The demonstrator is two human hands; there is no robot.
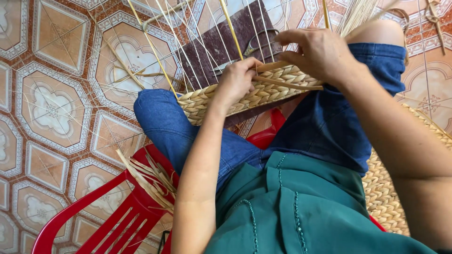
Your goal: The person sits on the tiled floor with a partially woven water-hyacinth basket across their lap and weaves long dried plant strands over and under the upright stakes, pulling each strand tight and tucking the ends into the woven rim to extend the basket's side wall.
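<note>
You are mid-weave at the upper centre of the frame, your left hand (238,77) clamped over the braided basket rim (263,91) on your knees, your right hand (320,52) pinching a flat straw strand (287,84) that next needs tucking snugly between the upright stakes (188,42).

It looked like a home craft corner: beneath the hands lay a patterned orange-and-white tiled floor (56,108), a red plastic chair (108,211), and loose pale straw strands (150,178) scattered nearby.
</note>
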